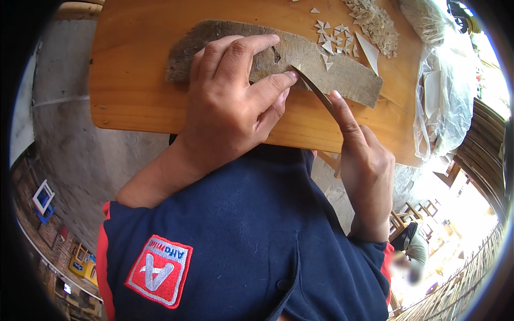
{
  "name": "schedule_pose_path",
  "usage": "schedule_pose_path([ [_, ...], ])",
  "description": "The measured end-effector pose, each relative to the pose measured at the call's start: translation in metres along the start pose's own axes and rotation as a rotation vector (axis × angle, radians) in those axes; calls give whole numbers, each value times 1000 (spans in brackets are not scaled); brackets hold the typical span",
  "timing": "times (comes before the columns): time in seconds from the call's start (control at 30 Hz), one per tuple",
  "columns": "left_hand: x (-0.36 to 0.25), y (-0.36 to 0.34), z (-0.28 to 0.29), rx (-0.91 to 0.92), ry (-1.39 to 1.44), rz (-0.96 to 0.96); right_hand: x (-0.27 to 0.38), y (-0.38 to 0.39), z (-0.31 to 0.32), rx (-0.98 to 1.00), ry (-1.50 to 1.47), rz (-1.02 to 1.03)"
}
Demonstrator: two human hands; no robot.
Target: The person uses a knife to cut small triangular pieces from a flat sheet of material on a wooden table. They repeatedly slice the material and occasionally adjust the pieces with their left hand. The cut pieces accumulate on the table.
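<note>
A worn, curved wooden board lies on the table. My left hand rests over it, index finger stretched out and thumb reaching to the right. The thumb tip meets the point of a narrow, dark knife, where a tiny pale sliver shows. I hold this knife in my right hand, forefinger laid along the blade; the handle is hidden in the palm. Small white triangular pieces are scattered beyond the knife, some on the board. A larger white triangle leans across the board's far edge.
Pale shavings or chips are heaped at the far right of the wooden table. A clear plastic bag with white sheets inside hangs over the table's right side. Another person sits at the lower right, near wooden stools.
</note>
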State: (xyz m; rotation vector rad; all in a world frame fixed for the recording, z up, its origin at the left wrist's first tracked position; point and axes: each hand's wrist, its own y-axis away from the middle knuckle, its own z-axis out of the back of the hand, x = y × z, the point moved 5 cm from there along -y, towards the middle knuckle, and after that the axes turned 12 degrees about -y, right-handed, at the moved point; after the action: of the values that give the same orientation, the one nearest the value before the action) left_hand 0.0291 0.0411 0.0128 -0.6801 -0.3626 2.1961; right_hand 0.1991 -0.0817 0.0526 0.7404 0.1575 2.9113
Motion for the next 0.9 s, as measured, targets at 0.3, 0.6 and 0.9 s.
schedule_pose_path([
  [0.3, 9, 0, 1, -19, 141, 78, -8, 6, 7, -96, -264, -53],
  [0.6, 10, -10, 7, -48, 147, 107, -13, -5, -2, -163, -210, 6],
  [0.9, -1, -67, -19, 113, 132, 7, -65, 26, 20, -296, -463, -267],
])
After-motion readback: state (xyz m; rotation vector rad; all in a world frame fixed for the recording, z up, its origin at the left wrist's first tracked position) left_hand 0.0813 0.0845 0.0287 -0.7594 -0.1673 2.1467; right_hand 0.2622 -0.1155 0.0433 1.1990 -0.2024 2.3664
